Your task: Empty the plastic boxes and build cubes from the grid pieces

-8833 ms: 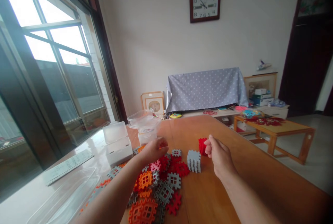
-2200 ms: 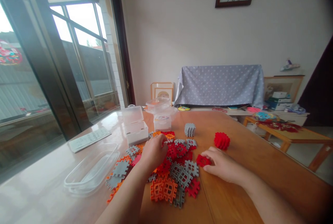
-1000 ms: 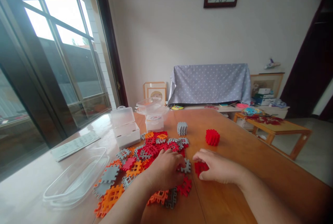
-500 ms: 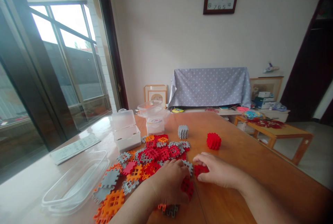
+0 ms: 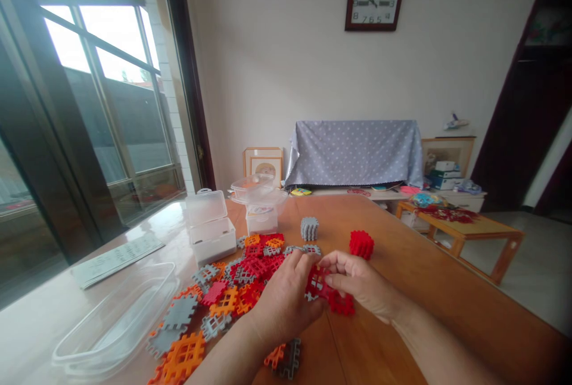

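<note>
My left hand (image 5: pixel 286 298) and my right hand (image 5: pixel 357 283) meet above the wooden table (image 5: pixel 424 307), both closed on red interlocking tiles (image 5: pixel 322 291) held between them. Another red tile hangs at the lower right of the held ones. A pile of loose red, orange and grey tiles (image 5: pixel 232 289) lies to the left of my hands. Farther back stand a finished grey cube (image 5: pixel 309 228) and a finished red cube (image 5: pixel 361 244).
A clear plastic lid (image 5: pixel 116 319) lies at the near left, beside a printed sheet (image 5: pixel 116 252). An open white box (image 5: pixel 210 233) and stacked clear containers (image 5: pixel 259 203) stand behind the pile. A low side table (image 5: pixel 465 230) stands on the floor to the right.
Both hands have lifted off the table and come together, raising red tiles that lay flat under them half a second ago. The camera has tilted slightly.
</note>
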`<state>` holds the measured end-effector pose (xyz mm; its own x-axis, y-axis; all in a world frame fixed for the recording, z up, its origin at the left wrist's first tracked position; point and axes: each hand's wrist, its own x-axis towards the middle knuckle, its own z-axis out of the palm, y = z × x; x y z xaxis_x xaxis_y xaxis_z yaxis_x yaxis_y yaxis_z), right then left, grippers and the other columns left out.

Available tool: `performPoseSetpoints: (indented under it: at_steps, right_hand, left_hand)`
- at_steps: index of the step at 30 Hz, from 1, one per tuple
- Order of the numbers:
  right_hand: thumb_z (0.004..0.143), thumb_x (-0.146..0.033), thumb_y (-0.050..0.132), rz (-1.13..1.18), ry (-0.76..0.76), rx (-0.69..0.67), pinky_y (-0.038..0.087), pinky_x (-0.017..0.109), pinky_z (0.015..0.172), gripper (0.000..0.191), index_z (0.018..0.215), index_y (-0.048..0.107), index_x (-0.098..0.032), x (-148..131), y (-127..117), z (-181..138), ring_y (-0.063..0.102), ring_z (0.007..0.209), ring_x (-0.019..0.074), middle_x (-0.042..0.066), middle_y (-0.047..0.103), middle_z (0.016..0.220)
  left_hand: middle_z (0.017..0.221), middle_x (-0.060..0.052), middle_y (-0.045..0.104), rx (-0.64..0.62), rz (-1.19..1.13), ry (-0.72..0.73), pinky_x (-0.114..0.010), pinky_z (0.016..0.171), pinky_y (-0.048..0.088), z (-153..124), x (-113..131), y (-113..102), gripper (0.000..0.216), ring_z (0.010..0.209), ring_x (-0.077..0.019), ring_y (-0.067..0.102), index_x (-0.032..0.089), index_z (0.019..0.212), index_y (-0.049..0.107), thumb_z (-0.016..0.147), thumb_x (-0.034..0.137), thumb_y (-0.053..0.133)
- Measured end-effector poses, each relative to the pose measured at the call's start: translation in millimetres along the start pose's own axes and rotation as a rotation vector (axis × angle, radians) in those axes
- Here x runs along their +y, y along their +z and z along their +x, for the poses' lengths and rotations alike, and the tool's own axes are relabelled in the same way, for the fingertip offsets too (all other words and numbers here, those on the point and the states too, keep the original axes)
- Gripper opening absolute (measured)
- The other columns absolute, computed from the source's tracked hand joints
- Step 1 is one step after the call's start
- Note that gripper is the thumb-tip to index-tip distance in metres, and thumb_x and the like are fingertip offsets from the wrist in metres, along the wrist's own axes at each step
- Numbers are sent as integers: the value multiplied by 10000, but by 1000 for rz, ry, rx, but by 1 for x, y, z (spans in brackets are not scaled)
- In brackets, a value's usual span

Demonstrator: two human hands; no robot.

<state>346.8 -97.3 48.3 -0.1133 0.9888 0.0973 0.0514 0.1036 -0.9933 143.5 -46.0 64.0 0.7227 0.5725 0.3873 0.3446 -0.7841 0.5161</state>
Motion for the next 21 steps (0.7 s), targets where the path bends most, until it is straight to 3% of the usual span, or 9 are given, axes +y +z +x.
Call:
performPoseSetpoints:
  at_steps: [5, 8, 10, 15, 18, 21]
  right_hand:
    - [804, -475, 745, -23, -3, 76, 495, 297, 714, 376, 1040, 667, -193, -4, -2, 0, 630, 793, 169, 25, 706, 921]
    - [823, -516, 713, -100, -15, 98, 505, 319, 731, 402, 1068, 688, -198, -1, -5, 1, 623, 778, 172, 24, 704, 912]
    - [855, -515, 682, -139, -58, 104, 515, 345, 788, 399, 1105, 689, -204, 3, -5, 3, 635, 832, 190, 34, 707, 940]
    - [855, -477, 711, -481, -265, 208, 504, 368, 905, 420, 1207, 674, -251, 10, 0, 4, 627, 1030, 239, 63, 677, 1128]
    - [819, -475, 760, -638, -324, 190, 501, 360, 935, 565, 1330, 614, -283, 6, 1, 1, 594, 1144, 264, 75, 627, 1268]
    - [821, -472, 760, -694, -346, 182, 494, 367, 972, 631, 1392, 572, -281, 4, 0, -1, 590, 1165, 267, 82, 616, 1286]
  left_hand:
    - [1211, -84, 579, 54, -235, -29, -353, 962, 453, 1, -2, 1, 499, 1098, -223, 554, 232, 1250, 562, 769, 185, 685]
    - [948, -42, 640, 37, -484, -146, -279, 763, 459, 4, -6, 5, 222, 850, -160, 579, 191, 1071, 617, 849, 203, 601]
    - [767, 8, 595, 18, -691, -254, -230, 608, 387, 7, -9, 10, 113, 656, -106, 514, 174, 948, 600, 845, 221, 609]
    - [639, 61, 556, 153, -1003, -428, -200, 515, 335, 12, -19, 22, 271, 512, -71, 483, 191, 839, 509, 730, 257, 748]
    - [604, 70, 561, 155, -1081, -471, -192, 489, 341, 12, -17, 24, 359, 474, -70, 492, 199, 839, 491, 691, 297, 802]
    - [617, 54, 589, 147, -1133, -478, -191, 503, 368, 11, -9, 21, 424, 489, -74, 523, 192, 813, 489, 647, 331, 854]
